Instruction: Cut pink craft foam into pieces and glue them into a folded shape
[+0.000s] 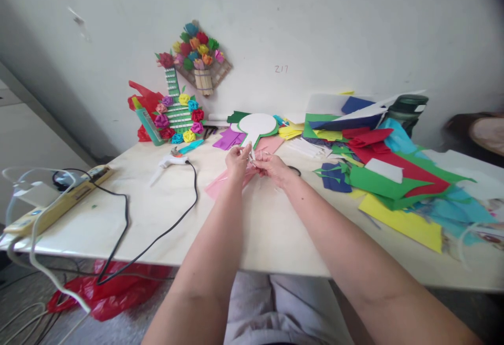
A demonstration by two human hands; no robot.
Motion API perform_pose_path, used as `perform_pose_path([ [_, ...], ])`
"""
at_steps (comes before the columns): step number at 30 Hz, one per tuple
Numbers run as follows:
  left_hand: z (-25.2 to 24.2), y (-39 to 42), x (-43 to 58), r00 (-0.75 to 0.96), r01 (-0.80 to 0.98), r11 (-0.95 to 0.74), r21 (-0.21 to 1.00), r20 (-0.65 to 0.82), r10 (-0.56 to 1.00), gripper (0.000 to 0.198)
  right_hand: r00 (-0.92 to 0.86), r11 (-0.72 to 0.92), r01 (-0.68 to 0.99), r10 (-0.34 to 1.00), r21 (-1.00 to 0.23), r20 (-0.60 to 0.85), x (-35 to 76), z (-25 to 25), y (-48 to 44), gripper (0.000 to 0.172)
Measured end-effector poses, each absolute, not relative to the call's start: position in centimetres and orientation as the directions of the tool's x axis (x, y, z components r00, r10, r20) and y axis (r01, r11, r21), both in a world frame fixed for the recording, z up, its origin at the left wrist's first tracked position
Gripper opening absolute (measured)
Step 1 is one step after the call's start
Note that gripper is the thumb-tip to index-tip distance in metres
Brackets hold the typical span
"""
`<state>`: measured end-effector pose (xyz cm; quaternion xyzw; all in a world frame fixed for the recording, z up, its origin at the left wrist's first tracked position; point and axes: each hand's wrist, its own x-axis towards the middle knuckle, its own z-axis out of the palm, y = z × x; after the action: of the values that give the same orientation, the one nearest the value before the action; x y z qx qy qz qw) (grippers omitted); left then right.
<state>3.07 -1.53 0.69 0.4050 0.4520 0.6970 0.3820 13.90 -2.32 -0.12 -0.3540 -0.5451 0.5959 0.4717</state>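
Observation:
My left hand [237, 160] and my right hand [274, 169] meet over the middle of the table, fingers pinched close together. Between their fingertips is a small white strip [252, 154], probably paper; its full shape is partly hidden. Just beyond the hands lies a fan-shaped piece [258, 123] with a white round face, a green border and a short handle. Under my hands rests a pink translucent sheet [216, 185]. Left of them, a white glue gun [173, 161] lies on the table with its black cord trailing.
Paper-flower decorations [181, 116] lean on the wall beside a green glue bottle [147, 122]. Coloured paper and felt scraps [397, 179] cover the right side, near a dark green bottle [407, 111]. A power strip [59, 200] with cables occupies the left edge.

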Motion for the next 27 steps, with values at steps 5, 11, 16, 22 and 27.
perform_pose_path([
  [5, 0.4, -1.3, 3.0, -0.293, -0.249, -0.353, 0.902, 0.277, 0.915, 0.035, -0.302, 0.039, -0.156, 0.949, -0.987, 0.085, 14.0, -0.3, -2.1, 0.017],
  [11, 0.0, -1.2, 2.9, -0.28, -0.352, -0.361, 0.864, 0.271, 0.921, 0.032, -0.373, 0.003, -0.185, 0.925, -0.983, 0.073, 13.9, 0.3, -2.8, 0.031],
  [16, 0.2, -1.6, 3.4, -0.288, -0.321, -0.308, 0.895, 0.218, 0.932, 0.033, -0.379, -0.058, -0.137, 0.925, -0.989, -0.002, 13.2, 0.9, -3.7, 0.02],
  [22, 0.3, -1.8, 4.0, -0.223, -0.384, -0.266, 0.884, 0.191, 0.956, 0.036, -0.306, -0.03, -0.123, 0.952, -0.992, 0.01, 12.6, 0.2, -3.5, 0.022],
  [27, 0.6, -2.2, 4.2, -0.156, -0.449, -0.211, 0.868, 0.156, 0.975, 0.041, -0.24, -0.014, -0.071, 0.971, -0.997, 0.004, 12.5, 0.1, -3.4, 0.023],
])
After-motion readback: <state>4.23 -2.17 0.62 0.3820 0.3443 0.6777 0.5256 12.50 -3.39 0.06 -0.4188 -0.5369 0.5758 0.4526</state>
